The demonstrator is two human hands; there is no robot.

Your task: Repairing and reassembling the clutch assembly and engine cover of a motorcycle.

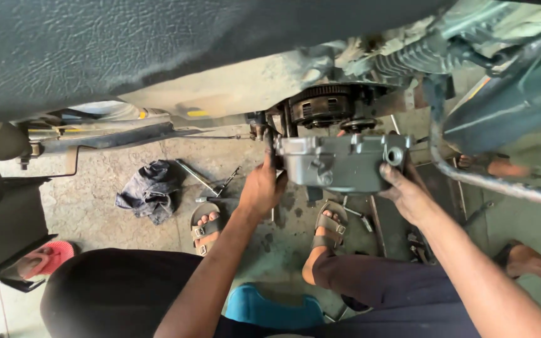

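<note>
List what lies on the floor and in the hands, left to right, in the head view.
Pink sandal → dark rag → metal tools → left hand → grey engine cover → right hand → another person's foot.

Both bare arms reach forward and slightly up from a seated body, forearms outstretched and angled toward each other. The left hand point(261, 188) is curled in a closed grip, knuckles facing back, thumb side up. The right hand point(406, 194) is spread wider, fingers wrapped forward and the thumb raised, wrist bent a little inward. The hands stand well apart.
</note>
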